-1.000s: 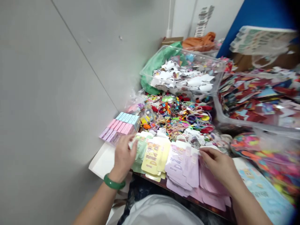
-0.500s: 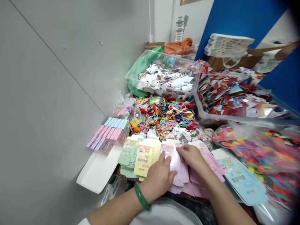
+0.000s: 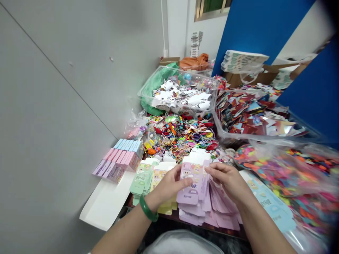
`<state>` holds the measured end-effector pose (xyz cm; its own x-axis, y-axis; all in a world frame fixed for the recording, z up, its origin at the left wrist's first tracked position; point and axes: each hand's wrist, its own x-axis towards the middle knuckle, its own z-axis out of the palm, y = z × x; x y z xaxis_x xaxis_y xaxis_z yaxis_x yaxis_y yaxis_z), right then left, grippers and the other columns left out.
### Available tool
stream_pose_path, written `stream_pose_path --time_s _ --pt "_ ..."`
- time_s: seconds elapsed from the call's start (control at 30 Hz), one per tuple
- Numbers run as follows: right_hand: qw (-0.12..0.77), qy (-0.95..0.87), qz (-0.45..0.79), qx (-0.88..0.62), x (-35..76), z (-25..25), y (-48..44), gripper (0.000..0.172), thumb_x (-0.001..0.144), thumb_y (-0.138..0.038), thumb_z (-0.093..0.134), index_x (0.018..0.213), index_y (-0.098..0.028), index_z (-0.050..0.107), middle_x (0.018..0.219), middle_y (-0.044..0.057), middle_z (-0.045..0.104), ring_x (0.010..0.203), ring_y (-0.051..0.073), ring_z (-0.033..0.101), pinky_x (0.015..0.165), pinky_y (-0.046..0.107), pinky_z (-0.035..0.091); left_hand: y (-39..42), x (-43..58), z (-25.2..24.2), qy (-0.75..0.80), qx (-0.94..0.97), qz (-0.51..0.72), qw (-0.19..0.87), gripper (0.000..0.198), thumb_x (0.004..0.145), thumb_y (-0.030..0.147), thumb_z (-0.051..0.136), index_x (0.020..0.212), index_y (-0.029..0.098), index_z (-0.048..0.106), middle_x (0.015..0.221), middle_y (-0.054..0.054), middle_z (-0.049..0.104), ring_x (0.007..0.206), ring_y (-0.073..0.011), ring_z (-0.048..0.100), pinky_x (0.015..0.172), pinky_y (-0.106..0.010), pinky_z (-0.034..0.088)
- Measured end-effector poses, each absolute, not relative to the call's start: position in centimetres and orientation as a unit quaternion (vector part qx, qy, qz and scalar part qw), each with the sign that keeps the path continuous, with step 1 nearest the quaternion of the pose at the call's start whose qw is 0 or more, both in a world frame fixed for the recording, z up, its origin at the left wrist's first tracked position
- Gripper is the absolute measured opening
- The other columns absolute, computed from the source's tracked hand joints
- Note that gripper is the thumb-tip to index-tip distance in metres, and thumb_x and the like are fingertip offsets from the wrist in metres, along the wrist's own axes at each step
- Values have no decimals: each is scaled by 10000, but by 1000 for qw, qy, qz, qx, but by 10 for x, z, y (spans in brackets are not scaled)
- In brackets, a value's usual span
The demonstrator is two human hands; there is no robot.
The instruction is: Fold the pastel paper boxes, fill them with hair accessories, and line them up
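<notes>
A flat purple carton (image 3: 189, 195) with cartoon print is raised a little over a pile of like cartons. My left hand (image 3: 169, 181) grips its left side, thumb across the printed front. At the carton's upper right edge, my right hand (image 3: 225, 178) has thumb and fingers pinched together on it. Pink flat cartons (image 3: 225, 208) fan out beneath my right hand. To the left are a yellow carton stack (image 3: 165, 208), partly behind my left wrist, and a green carton stack (image 3: 143, 178). Light blue flat cartons (image 3: 272, 203) lie right of my right forearm.
Small made-up boxes (image 3: 119, 157) stand in rows on a white sheet (image 3: 106, 204) by the wall. Colourful hair ties (image 3: 182, 132) are heaped behind the cartons. Clear bins (image 3: 144, 93) of paper pieces stand farther back, and bagged bright bits (image 3: 288, 173) lie at right.
The purple carton has come up off its pile, and my left hand now holds its left side. My right hand stays at its right edge. The view has shifted slightly.
</notes>
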<state>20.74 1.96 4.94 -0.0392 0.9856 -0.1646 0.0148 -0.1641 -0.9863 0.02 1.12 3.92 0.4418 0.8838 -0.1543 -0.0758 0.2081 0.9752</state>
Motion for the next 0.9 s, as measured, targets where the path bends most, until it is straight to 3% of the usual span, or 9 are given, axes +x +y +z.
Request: stream_pose_path --time_s 0.1,0.2,0.27,0.37,0.5,0.67,0.8,0.9 --pt "474 -550 499 -474 202 60 15 341 697 -473 768 566 -184 642 691 21 576 667 148 530 626 276 447 17 6 40 231 444 266 824 684 587 644 764 1044 144 668 985 -152 725 896 -297 702 754 -396 555" --pt "508 -536 502 -451 201 60 11 274 738 -447 757 643 -201 683 713 26 607 658 153 563 597 273 475 22 14 44 187 427 254 848 672 508 619 812 963 135 713 958 -163 736 887 -317 710 701 -366 552" --pt "560 -481 513 -438 200 54 9 212 735 -416 776 834 -235 728 790 31 667 698 165 609 596 268 499 24 21 47 203 411 271 846 589 495 526 862 919 140 729 950 -154 739 872 -288 706 702 -333 539" --pt "616 -430 525 -400 199 40 6 349 737 -364 791 1072 -300 712 1003 39 721 899 196 660 766 305 539 25 33 49 273 352 320 836 524 458 359 922 894 142 729 864 -106 741 740 -207 684 695 -302 519" --pt "603 -406 554 -406 195 26 5 261 750 -326 787 1006 -301 743 993 26 735 895 193 664 795 304 531 23 42 46 340 275 378 816 550 430 266 941 909 124 711 788 -58 724 655 -161 650 691 -298 502" --pt "569 -312 623 -436 190 17 6 287 682 -345 833 940 -252 750 871 23 723 778 176 654 715 287 514 14 43 39 397 309 386 774 514 595 324 878 1003 113 647 844 -63 702 676 -154 640 673 -285 492" --pt "558 -217 664 -448 187 12 2 351 583 -335 884 891 -225 754 830 25 720 741 178 652 706 294 509 5 41 33 449 396 461 655 665 700 279 813 1244 213 436 983 -42 677 793 -163 640 717 -281 496" --pt "552 -211 665 -456 186 7 -5 341 551 -338 897 837 -211 762 812 28 722 740 171 643 711 278 496 -1 35 25 468 466 456 597 568 737 289 783 1198 236 454 881 7 638 729 -131 586 670 -240 455"
